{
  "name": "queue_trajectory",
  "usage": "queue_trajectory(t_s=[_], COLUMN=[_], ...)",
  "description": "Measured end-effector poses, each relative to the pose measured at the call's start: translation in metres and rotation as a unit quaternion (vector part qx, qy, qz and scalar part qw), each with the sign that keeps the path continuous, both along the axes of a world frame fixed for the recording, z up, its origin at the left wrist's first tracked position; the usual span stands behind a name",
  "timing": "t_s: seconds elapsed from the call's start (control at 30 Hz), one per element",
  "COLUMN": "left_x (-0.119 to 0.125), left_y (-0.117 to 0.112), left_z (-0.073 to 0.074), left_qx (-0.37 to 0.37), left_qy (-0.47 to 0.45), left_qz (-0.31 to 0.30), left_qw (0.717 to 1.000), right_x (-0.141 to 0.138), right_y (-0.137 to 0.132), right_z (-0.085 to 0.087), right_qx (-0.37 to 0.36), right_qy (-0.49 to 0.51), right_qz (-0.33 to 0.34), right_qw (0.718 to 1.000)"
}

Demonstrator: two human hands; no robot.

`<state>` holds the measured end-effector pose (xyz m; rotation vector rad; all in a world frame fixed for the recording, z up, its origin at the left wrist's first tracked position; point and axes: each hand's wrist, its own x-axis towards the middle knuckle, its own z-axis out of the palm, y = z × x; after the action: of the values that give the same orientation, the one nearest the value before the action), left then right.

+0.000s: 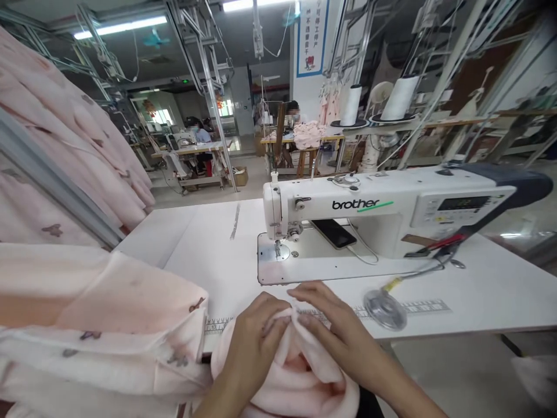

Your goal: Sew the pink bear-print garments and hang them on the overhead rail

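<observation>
My left hand (255, 348) and my right hand (343, 331) meet at the front edge of the white sewing table (209, 232). Between their fingertips both pinch a fold of pale pink fleece fabric (300, 377), which bunches below them towards me. A larger heap of pink printed fabric (100, 325) lies just left of my left hand. Ahead of my hands stands a white Brother sewing machine (348, 215), its needle and presser foot (277, 249) a little beyond my fingertips and not touching the fabric.
A black phone (333, 233) lies under the machine's arm, and a clear plastic disc (385, 309) sits on a ruler strip (418, 307) on the table. White thread cones (400, 98) stand behind the machine. Pink fabric (65, 133) hangs at left. Seated people work at tables beyond.
</observation>
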<state>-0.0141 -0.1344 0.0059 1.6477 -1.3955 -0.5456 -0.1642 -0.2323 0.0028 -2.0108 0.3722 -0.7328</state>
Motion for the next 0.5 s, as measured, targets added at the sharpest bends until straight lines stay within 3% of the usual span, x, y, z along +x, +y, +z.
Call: queue_trajectory(t_s=[0.07,0.17,0.27,0.37,0.5], left_x=[-0.003,-0.005,-0.006,-0.006,-0.002], left_y=[-0.001,-0.002,-0.001,0.0,0.002], left_z=[0.0,-0.002,0.001,0.007,0.006], left_qx=[0.011,0.045,0.084,0.105,0.079], left_qy=[0.01,0.046,0.064,0.048,0.019], left_qz=[0.033,0.071,0.034,-0.021,-0.049], left_qw=[0.999,0.995,0.994,0.993,0.995], right_x=[0.005,0.008,0.005,0.004,0.013], right_y=[-0.002,-0.005,-0.009,-0.017,-0.024], right_z=[0.006,0.006,0.005,0.008,-0.001], right_qx=[-0.003,0.03,0.066,0.096,0.266], right_qy=[0.016,0.038,0.08,0.117,0.086], right_qz=[0.036,0.022,0.01,0.051,0.133], right_qw=[0.999,0.999,0.995,0.987,0.951])
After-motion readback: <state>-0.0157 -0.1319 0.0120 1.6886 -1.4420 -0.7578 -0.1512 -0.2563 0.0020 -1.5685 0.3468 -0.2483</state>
